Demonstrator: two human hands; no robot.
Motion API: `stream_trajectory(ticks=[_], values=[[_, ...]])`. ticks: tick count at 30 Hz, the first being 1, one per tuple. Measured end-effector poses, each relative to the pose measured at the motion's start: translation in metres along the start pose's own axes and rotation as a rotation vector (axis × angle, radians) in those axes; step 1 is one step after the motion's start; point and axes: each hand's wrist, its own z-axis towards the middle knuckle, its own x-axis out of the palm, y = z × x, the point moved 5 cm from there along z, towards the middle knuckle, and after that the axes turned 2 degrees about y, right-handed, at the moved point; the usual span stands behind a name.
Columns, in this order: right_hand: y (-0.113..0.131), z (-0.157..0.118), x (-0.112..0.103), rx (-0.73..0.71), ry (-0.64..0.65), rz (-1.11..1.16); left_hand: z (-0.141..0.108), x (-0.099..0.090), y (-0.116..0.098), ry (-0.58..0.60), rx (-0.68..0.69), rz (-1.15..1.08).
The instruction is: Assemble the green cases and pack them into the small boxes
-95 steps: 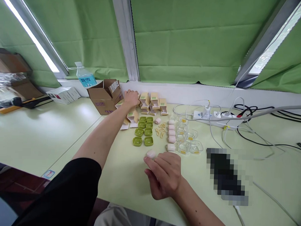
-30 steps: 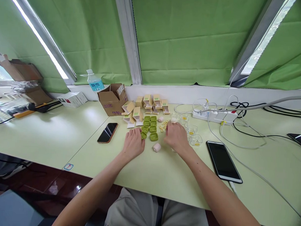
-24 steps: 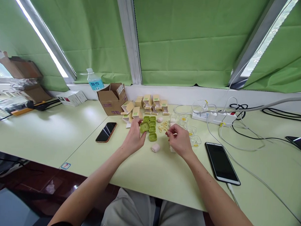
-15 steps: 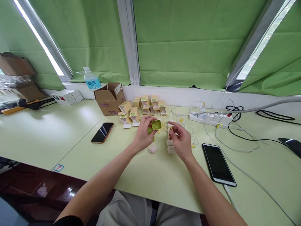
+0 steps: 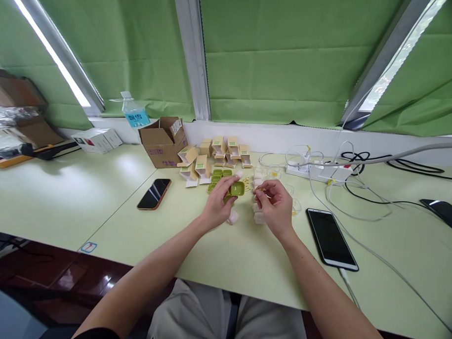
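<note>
Dish, green, squarish, no clear long axis | left hand: grip curled closed on its left side | right hand: fingertips pinched, seemingly on yellow piece | dish just left of pinch, not touching

Site is reading as an office or light workroom, exact kind uncertain: a long pale counter is running beneath windows, and green blinds are covering most of the glass. A power strip is lying near the low white wall, feeding a tangle of cables. A brown carton, small open boxes and green trays are standing grouped, pointing to handwork with small goods.
</note>
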Motion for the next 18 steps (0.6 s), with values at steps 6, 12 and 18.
stream_trajectory(ticks=[6,12,18], values=[[-0.014,0.007,0.002,0.125,0.091,0.124,-0.001,0.000,0.003,-0.030,-0.043,-0.043],[-0.019,0.009,0.000,0.153,0.119,0.139,-0.001,0.002,0.001,-0.018,-0.015,-0.040],[-0.018,0.008,0.001,0.185,0.177,0.188,0.000,0.001,0.000,-0.014,0.002,0.005]])
